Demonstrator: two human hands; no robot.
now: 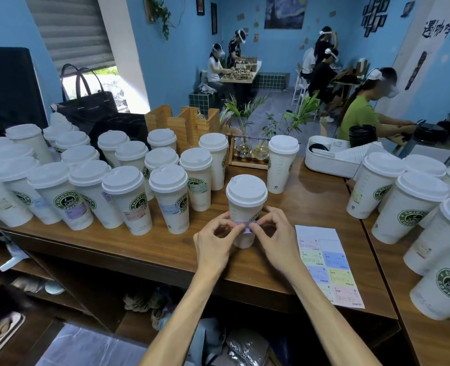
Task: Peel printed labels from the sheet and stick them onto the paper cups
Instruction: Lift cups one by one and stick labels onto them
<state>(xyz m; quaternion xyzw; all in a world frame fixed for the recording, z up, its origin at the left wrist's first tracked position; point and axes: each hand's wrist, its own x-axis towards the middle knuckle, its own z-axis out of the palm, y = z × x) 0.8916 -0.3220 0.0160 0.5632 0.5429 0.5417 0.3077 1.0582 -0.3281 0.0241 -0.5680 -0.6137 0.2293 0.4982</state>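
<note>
A white lidded paper cup (245, 204) stands upright on the wooden counter in front of me. My left hand (216, 240) and my right hand (272, 233) each pinch an end of a small purple label (246, 225) held against the cup's front. The label sheet (328, 265), with pastel printed labels and bare spots at its top, lies flat on the counter to the right of my right hand.
Several lidded cups (125, 196) with labels crowd the counter's left. More cups (414, 204) stand at the right. A lone cup (282, 162), a plant stand (249, 151) and a white tray (329, 162) sit behind. People work at tables in the back.
</note>
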